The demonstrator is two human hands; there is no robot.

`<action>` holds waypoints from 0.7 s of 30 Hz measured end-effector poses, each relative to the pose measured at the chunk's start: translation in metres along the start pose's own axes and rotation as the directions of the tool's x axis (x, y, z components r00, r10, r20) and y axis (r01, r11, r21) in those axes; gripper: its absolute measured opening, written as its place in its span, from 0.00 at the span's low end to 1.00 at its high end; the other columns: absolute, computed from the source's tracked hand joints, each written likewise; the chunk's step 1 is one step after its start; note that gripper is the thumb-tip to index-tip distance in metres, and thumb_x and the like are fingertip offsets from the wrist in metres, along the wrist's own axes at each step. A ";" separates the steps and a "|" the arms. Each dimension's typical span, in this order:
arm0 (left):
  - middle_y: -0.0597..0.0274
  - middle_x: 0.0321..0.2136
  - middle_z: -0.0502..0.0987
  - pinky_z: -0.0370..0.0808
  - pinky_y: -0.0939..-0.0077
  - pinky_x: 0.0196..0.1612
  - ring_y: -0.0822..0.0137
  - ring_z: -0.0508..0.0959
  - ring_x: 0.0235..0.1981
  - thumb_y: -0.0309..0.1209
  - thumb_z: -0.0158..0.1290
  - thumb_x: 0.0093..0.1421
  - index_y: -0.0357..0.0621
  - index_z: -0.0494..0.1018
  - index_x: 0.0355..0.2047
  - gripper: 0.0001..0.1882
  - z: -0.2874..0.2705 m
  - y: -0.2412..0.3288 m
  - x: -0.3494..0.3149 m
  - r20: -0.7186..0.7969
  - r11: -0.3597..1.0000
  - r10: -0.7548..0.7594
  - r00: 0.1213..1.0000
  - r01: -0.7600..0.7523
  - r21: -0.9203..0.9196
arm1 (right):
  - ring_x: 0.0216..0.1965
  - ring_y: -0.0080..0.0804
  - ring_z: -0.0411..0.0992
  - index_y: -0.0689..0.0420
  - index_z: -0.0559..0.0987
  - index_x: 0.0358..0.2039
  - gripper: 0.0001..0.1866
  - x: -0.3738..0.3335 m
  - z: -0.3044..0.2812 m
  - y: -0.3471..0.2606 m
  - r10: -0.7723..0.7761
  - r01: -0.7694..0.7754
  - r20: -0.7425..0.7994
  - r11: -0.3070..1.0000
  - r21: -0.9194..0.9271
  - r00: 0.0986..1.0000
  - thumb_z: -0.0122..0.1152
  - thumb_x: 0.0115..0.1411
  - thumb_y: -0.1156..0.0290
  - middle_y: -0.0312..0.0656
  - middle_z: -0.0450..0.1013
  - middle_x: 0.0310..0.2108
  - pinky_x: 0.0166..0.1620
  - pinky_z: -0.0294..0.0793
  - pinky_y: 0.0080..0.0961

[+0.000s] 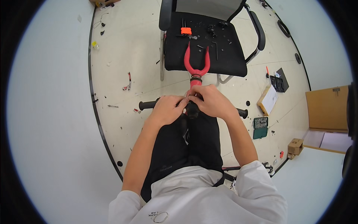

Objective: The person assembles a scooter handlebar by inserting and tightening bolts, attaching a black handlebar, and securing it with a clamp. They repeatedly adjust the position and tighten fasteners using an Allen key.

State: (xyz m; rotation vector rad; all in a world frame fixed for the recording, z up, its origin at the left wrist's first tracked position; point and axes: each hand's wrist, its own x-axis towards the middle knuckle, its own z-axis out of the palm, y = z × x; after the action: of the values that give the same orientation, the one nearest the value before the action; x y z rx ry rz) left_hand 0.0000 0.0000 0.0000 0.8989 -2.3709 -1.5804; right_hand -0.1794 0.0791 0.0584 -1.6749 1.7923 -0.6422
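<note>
The red fork points toward twelve o'clock, its prongs overlapping the front of a black chair seat in view, though whether they touch cannot be told. At its six-o'clock end sits a black stem, with a handlebar running toward nine and three o'clock above the person's legs. The left hand, on the nine-o'clock side, and the right hand, on the three-o'clock side, meet here mostly closed, fingers bent, fingertips close together; exactly what they pinch is hidden. On the seat, an orange-and-black item lies at the fork's eleven o'clock, a hex key at one; a green case lies open on the floor at four.
</note>
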 end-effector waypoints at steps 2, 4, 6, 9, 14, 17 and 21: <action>0.43 0.23 0.75 0.69 0.58 0.34 0.45 0.73 0.26 0.41 0.47 0.68 0.34 0.78 0.36 0.20 -0.003 0.009 0.001 0.017 0.999 -0.028 0.999 0.027 0.047 | 0.25 0.43 0.77 0.65 0.80 0.35 0.05 0.000 -0.004 0.003 -0.014 0.014 0.014 1.000 0.003 1.000 0.61 0.60 0.77 0.52 0.78 0.26 0.34 0.75 0.31; 0.49 0.23 0.78 0.72 0.58 0.36 0.46 0.77 0.28 0.43 0.47 0.68 0.39 0.80 0.34 0.20 -0.002 0.016 0.007 0.009 0.996 -0.049 0.999 0.048 0.075 | 0.24 0.43 0.75 0.65 0.80 0.34 0.05 0.000 -0.011 0.012 -0.012 0.011 0.017 0.999 0.039 1.000 0.62 0.59 0.77 0.51 0.78 0.25 0.32 0.74 0.30; 0.52 0.23 0.80 0.74 0.57 0.38 0.46 0.79 0.29 0.45 0.46 0.68 0.42 0.82 0.33 0.21 -0.002 0.022 0.008 0.026 0.992 -0.077 0.997 0.074 0.102 | 0.25 0.45 0.75 0.65 0.80 0.33 0.05 -0.001 -0.014 0.015 -0.013 0.011 0.028 0.998 0.061 1.000 0.64 0.58 0.76 0.51 0.77 0.25 0.32 0.74 0.32; 0.52 0.24 0.80 0.74 0.57 0.39 0.46 0.79 0.30 0.45 0.46 0.68 0.43 0.82 0.34 0.21 -0.004 0.026 0.006 0.065 0.985 -0.121 0.991 0.111 0.135 | 0.28 0.50 0.76 0.65 0.80 0.31 0.06 -0.002 -0.015 0.011 -0.024 0.020 0.045 0.997 0.072 0.999 0.65 0.57 0.75 0.53 0.77 0.25 0.34 0.74 0.37; 0.47 0.21 0.75 0.70 0.60 0.34 0.48 0.74 0.26 0.44 0.47 0.67 0.37 0.79 0.37 0.21 -0.001 0.022 0.008 0.052 0.987 -0.103 0.993 0.095 0.133 | 0.23 0.47 0.75 0.64 0.81 0.30 0.06 -0.003 -0.018 0.021 -0.100 0.098 0.020 0.991 0.087 0.995 0.67 0.56 0.74 0.51 0.76 0.22 0.30 0.73 0.33; 0.48 0.21 0.75 0.70 0.60 0.34 0.48 0.74 0.26 0.44 0.47 0.67 0.39 0.80 0.37 0.20 0.000 0.024 0.012 0.072 0.984 -0.114 0.991 0.103 0.144 | 0.19 0.33 0.73 0.64 0.83 0.31 0.06 -0.003 -0.018 0.028 -0.137 0.136 0.006 0.988 0.068 0.991 0.68 0.56 0.74 0.47 0.77 0.21 0.26 0.71 0.25; 0.50 0.24 0.80 0.73 0.56 0.37 0.45 0.78 0.30 0.47 0.48 0.66 0.43 0.82 0.37 0.22 -0.001 0.023 0.013 0.080 0.983 -0.108 0.991 0.095 0.157 | 0.20 0.36 0.74 0.62 0.82 0.30 0.07 -0.005 -0.011 0.028 -0.188 0.190 -0.060 0.981 0.027 0.980 0.69 0.57 0.71 0.46 0.77 0.21 0.26 0.71 0.26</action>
State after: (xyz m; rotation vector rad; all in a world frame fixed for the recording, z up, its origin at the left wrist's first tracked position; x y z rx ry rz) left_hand -0.0191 -0.0022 0.0177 1.0148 -2.5760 -1.5204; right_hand -0.2065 0.0858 0.0470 -1.8363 1.6645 -0.8049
